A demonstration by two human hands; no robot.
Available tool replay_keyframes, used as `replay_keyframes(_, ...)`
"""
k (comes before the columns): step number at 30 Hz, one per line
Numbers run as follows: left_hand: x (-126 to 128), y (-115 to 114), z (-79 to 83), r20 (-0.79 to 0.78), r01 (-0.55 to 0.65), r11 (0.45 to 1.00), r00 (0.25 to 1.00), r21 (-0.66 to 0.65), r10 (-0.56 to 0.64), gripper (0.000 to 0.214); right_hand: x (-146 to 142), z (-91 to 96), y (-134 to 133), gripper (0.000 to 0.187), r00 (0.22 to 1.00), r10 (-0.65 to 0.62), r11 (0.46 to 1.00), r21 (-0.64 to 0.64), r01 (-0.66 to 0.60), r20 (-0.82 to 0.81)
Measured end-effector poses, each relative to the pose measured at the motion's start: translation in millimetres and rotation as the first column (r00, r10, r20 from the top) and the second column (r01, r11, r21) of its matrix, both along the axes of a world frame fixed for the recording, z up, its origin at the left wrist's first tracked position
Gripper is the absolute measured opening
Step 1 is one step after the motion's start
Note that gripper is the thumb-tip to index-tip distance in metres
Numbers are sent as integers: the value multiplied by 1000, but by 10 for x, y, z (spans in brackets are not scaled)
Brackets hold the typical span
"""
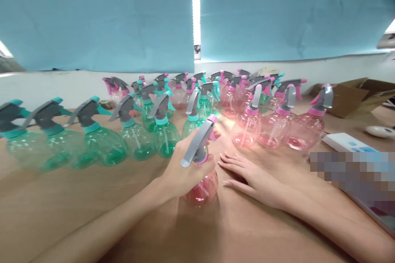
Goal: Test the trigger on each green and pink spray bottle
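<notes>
My left hand (182, 164) is wrapped round the neck of a pink spray bottle (202, 191) with a grey trigger head. The bottle stands upright, or nearly so, at the middle of the table (148, 222). Flat on the wood just right of it rests my right hand (249, 176), fingers stretched out and holding nothing. A row of green spray bottles (135, 144) runs to the left of my left hand. Beyond my right hand stand several clear pink spray bottles (273, 129) with grey heads and pink collars.
More pink and green spray bottles (230, 100) crowd the back of the table. At the right are an open cardboard box (348, 96), a white computer mouse (379, 131) and a white-and-blue box (348, 143). Blue blinds (98, 20) hang behind.
</notes>
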State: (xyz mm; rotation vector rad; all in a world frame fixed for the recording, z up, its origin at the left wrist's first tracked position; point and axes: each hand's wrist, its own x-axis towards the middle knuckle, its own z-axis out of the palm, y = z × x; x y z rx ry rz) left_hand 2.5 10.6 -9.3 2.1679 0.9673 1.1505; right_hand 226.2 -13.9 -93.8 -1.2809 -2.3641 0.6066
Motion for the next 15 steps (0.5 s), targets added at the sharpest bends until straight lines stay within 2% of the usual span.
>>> replay_keyframes(5, -17, 1, -96, -33, -7, 1000, 999, -28, 6, 39, -2, 3, 5, 62, 999, -1, 1000, -1, 1, 51)
replay_keyframes(10, -3, -5, -76, -36, -1, 1000, 999, -16, 1, 39, -8, 33, 1, 62, 999, -3, 1000, 0, 4, 48)
replay_keyframes(15, 17, -9, -55, 30, 29, 999, 999, -35, -28, 43, -7, 28, 1, 62, 999, -1, 1000, 0, 1, 50)
